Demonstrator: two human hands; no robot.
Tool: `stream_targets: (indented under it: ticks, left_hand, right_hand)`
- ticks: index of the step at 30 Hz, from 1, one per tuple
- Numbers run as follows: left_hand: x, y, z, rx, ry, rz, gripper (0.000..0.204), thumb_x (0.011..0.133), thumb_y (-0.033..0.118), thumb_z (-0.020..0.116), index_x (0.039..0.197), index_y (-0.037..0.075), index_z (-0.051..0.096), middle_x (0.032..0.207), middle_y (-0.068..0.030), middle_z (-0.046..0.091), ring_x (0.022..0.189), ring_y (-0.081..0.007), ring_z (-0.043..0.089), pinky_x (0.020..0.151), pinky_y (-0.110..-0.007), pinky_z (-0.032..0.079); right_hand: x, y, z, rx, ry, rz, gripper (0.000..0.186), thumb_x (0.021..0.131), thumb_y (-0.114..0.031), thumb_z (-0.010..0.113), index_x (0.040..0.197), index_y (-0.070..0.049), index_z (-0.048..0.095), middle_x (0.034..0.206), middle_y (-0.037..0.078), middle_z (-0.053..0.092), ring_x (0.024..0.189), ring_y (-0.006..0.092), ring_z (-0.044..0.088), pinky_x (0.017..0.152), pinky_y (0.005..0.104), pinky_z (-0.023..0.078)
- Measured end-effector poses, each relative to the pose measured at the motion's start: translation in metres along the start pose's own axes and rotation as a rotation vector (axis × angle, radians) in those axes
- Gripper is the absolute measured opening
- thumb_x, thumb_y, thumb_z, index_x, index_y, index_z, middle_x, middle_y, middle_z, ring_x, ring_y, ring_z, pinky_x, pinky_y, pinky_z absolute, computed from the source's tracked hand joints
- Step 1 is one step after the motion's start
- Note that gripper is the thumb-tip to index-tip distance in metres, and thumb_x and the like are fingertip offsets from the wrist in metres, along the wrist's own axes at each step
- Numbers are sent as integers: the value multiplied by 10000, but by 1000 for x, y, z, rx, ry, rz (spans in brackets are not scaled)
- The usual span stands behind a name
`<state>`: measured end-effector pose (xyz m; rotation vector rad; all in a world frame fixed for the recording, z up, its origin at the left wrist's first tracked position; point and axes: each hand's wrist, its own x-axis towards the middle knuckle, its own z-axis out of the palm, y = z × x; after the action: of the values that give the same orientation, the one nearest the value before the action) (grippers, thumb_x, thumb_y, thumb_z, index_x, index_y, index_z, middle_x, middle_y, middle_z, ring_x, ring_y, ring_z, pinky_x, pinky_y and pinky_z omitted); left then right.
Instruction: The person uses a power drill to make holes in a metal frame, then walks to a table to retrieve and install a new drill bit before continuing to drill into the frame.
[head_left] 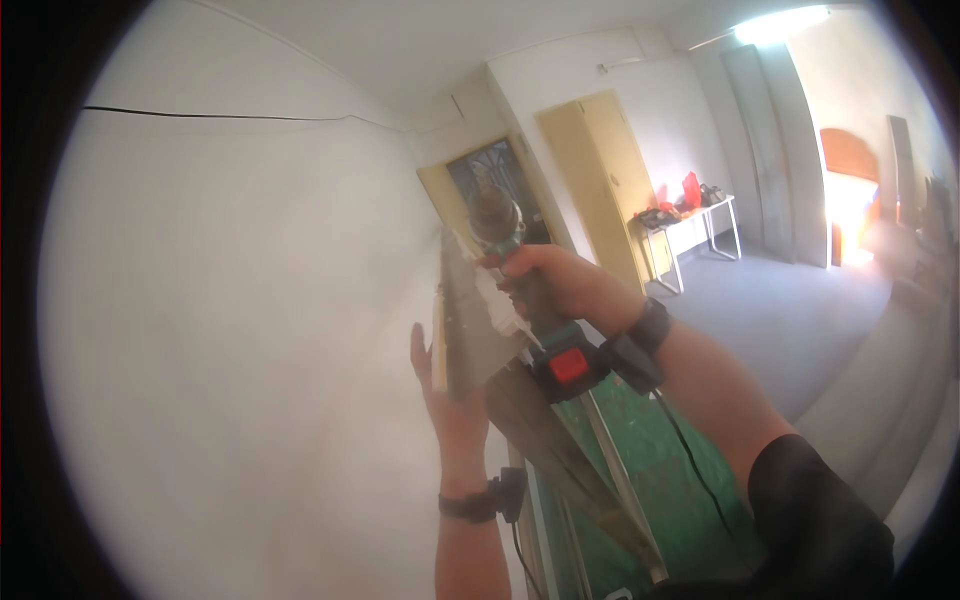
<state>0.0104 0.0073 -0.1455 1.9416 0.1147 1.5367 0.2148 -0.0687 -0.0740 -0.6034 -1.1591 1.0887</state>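
Note:
My right hand [565,285] is wrapped round the grip of a cordless drill [548,305]. The drill has a dark and teal body, a red patch near its base and a blurred chuck [495,212] pointing up and away. My left hand [455,405] reaches up by the white wall to a long greyish board [475,335] with a pale yellow edge. Its thumb is stretched along the board's left side; the other fingers are mostly hidden behind the board. Below the drill, a brown plank-like piece [560,465] slants down to the right.
Pale metal rails [622,465] and a green scuffed surface [680,480] lie below my arms. A tall yellowish cabinet [600,185] and a white table [715,205] with red and dark items stand farther off. Black cables [695,460] hang from both wrist straps.

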Motion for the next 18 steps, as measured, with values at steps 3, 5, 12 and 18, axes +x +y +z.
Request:
stream_targets:
  ticks: [3, 5, 12, 18]
  left_hand:
    - [2, 2, 5, -22, 28, -53, 651, 960, 81, 589, 1530, -11, 289, 1460, -170, 439, 1343, -252, 447, 1129, -356, 351]
    - [3, 6, 5, -15, 34, -66, 697, 964, 23, 557, 1574, 9, 221, 1463, -143, 424, 1339, -217, 436, 1107, -313, 359]
    - [10, 1, 4, 65, -111, -128, 580, 1032, 176, 538, 1542, 15, 312, 1516, -130, 433, 1356, -228, 457, 1123, -312, 330]
    - [6, 12, 25, 306, -60, 27, 488, 1012, 222, 564, 1434, 12, 439, 1378, -129, 535, 1258, -246, 522, 1186, -381, 223]
  right_hand:
    - [5, 0, -1, 67, 28, -22, 290, 817, -162, 653, 1085, -54, 643, 904, 73, 597, 662, 186, 570, 573, 299, 519]
    - [5, -3, -2, 39, -39, 5, 455, 823, -156, 616, 1268, -68, 639, 1000, 86, 583, 737, 177, 594, 657, 304, 523]
    - [-11, -20, 8, 49, -63, -6, 468, 836, -147, 608, 1297, -59, 616, 1043, 103, 583, 728, 193, 601, 667, 302, 533]
    - [-28, -16, 7, -7, -97, -59, 350, 801, -165, 671, 1137, -69, 652, 956, 79, 620, 663, 176, 590, 583, 280, 523]
